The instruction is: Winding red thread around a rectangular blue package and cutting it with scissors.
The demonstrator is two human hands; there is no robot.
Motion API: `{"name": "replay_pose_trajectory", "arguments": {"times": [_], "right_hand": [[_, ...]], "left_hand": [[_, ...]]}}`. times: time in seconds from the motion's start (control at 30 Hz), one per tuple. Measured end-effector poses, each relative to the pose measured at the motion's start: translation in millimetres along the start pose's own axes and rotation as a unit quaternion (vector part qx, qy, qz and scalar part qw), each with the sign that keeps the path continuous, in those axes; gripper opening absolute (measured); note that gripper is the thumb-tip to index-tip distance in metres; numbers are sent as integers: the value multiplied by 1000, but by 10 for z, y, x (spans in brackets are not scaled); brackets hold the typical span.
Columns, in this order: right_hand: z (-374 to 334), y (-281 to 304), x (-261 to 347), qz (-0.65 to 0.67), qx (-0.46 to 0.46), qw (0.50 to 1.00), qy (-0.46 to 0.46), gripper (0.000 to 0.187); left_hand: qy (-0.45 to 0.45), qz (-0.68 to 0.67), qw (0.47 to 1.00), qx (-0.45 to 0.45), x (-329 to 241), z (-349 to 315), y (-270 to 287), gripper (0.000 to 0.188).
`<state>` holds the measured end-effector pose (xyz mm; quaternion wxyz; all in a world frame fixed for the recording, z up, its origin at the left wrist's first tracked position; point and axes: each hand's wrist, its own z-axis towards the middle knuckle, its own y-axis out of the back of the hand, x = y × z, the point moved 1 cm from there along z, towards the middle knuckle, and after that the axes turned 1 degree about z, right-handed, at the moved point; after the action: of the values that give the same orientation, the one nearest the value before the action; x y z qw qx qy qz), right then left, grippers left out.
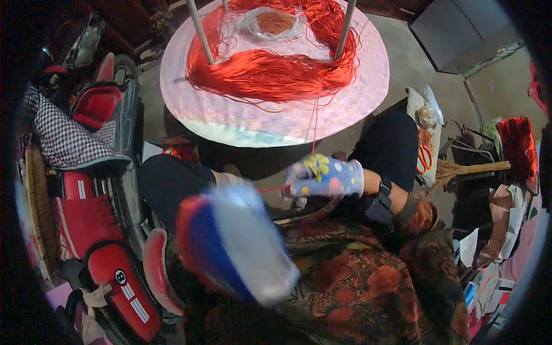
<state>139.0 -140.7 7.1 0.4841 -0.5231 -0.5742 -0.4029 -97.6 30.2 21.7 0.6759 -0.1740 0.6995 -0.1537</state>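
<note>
In the middle, slightly to the right, a right hand (325, 177) in a blue glove with coloured dots and a yellow flower, and a black band (379, 198) around the wrist. Fingers bent and pressed together, pinching a thin red thread (273, 189). From this hand, one length of thread toward the far side, up to a large loose skein of shiny red thread (264, 75) on a round table with a pale pink patterned cover (253, 123). Around pale upright poles (200, 31), the same skein; inside its ring, a transparent plastic bag (246, 24) with reddish-brown contents. From the hand toward the left, another length of thread, to a strongly blurred red, blue and white object (236, 241). Cannot tell the left hand from this blur, nor the state of its fingers. At the right, orange-handled scissors (424, 158), a straw broom (471, 168) and a shiny red bundle (517, 146). At the left, a black-and-white checked cloth (75, 132); nearer, a glossy red padded seat (123, 287) with white printed stripes and a small round printed mark. At the near right, papers and packages (489, 290), with printing too small to read.
</note>
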Motion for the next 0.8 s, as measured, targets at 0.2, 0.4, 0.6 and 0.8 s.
{"name": "replay_pose_trajectory", "arguments": {"times": [0.2, 0.4, 0.6, 0.8], "right_hand": [[-68, -266, 542, -442, 20, 885, 144, 13], [371, 89, 602, -228, 33, 964, 134, 28], [338, 168, -206, -68, -55, 988, 130, 24], [-163, -227, 325, -266, 68, 941, 199, 16]], "left_hand": [[12, 95, 925, -367, 27, 121, -73, 44], [184, 139, 969, -91, 78, 118, -132, 48], [-91, 0, 996, 20, -62, -383, 525, 57], [-98, 23, 863, -495, -142, 137, 96, 40]]}}
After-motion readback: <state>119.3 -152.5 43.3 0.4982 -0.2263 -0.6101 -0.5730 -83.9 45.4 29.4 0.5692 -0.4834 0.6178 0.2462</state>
